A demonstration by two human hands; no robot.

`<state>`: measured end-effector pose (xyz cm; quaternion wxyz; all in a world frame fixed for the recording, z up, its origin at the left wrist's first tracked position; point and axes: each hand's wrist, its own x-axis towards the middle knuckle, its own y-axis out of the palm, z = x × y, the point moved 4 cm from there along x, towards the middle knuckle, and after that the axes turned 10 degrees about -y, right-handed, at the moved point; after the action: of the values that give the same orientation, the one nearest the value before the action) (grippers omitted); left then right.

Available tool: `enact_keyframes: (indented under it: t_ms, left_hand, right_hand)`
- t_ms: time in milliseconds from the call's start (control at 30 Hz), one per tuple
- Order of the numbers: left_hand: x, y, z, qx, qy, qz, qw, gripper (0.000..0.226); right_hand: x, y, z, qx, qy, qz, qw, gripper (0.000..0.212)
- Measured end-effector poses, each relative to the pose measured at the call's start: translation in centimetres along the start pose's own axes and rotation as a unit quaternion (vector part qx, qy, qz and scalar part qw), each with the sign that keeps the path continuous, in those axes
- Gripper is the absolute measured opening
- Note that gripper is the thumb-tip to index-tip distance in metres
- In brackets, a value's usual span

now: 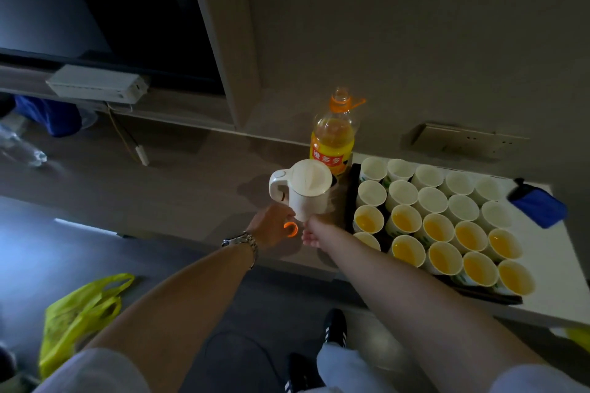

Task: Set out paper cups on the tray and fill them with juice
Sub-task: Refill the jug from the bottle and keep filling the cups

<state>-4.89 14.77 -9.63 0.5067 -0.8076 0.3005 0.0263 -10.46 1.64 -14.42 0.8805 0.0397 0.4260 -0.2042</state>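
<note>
Nearest the camera, at six o'clock, two dark shoes with white stripes (335, 327) stood on the dim floor, and a yellow-green plastic bag (79, 313) lay at about eight o'clock. Both bare forearms reached up toward the counter edge. The left hand (271, 226), with a metal watch (241, 241) at the wrist, had its fingers curled round a small orange ring-shaped cap (291, 229). The right hand (311, 233) sat just beside it at the foot of a white kettle (303, 190); it was turned away and whether its fingers were apart or together could not be told.

At about three o'clock of the hands, a dark tray (349, 201) carried close rows of white paper cups (432, 199). The nearer cups held orange juice (471, 236); the farther rows showed white insides. A blue cloth-like item (539, 204) lay at the tray's far right, on the white counter (549, 265).

Just beyond the kettle, at twelve o'clock, the juice bottle (333, 134) stood upright and uncapped, with an orange neck ring, beside the tray's far left corner. Farther off, at ten o'clock, a white box (97, 84) sat under a dark screen (79, 0), and a wall socket plate (459, 139) showed at two o'clock.
</note>
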Motion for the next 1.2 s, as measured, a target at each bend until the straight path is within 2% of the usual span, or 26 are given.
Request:
enact_keyframes:
  t_ms: [67,200,300,433,533,633,700,767,833,933,1033,1200]
  left_hand:
    - [0.3,1.1,0.7,0.016,-0.017,0.015,1.0,0.004]
    - [1.4,3.0,2.1,0.013,-0.056,0.018,0.998,0.016]
    - [1.9,3.5,1.8,0.035,-0.051,0.013,0.998,0.01]
    - [2.8,4.4,2.4,0.044,-0.042,0.003,0.998,0.009]
    - [3.2,5.0,2.7,0.048,-0.041,-0.008,0.998,0.026]
    - [3.1,5.1,2.1,0.057,-0.029,-0.02,0.998,0.031]
    - [3.1,5.1,2.1,0.058,-0.021,-0.014,0.998,0.031]
    - [3.0,4.8,2.0,0.047,-0.02,0.005,0.999,0.022]
    - [3.0,4.2,1.5,0.036,0.007,0.025,0.999,0.015]
    - [2.4,2.9,0.4,0.057,0.047,0.022,0.997,0.025]
    - [1.4,1.5,-0.2,0.037,0.09,0.0,0.995,0.032]
    - [-0.9,-1.6,-2.5,0.034,0.218,-0.077,0.972,0.025]
  right_hand:
    - [0.8,0.3,-0.5,-0.015,0.003,0.001,1.0,0.046]
    - [2.0,0.4,-1.1,-0.022,0.014,-0.014,1.0,0.048]
    - [2.8,0.5,-1.3,-0.026,0.014,-0.011,1.0,0.05]
    - [3.7,0.8,-1.5,-0.017,0.016,0.004,1.0,0.046]
    - [4.7,1.0,-2.0,-0.022,0.023,0.008,0.999,0.045]
    - [6.4,1.1,-3.0,-0.028,0.027,0.018,0.999,0.045]
    - [3.6,0.9,-1.5,-0.017,0.025,0.023,0.999,0.043]
    - [2.0,0.5,-0.9,-0.013,0.026,0.028,0.999,0.039]
    - [1.9,-0.1,-1.1,-0.024,0.026,0.024,0.999,0.038]
    - [1.9,-1.0,-0.9,-0.043,0.009,0.012,0.999,0.036]
    - [1.1,-2.0,-0.2,-0.06,-0.009,0.007,0.998,0.023]
    - [-0.1,-4.1,1.8,-0.084,-0.052,-0.012,0.995,0.012]
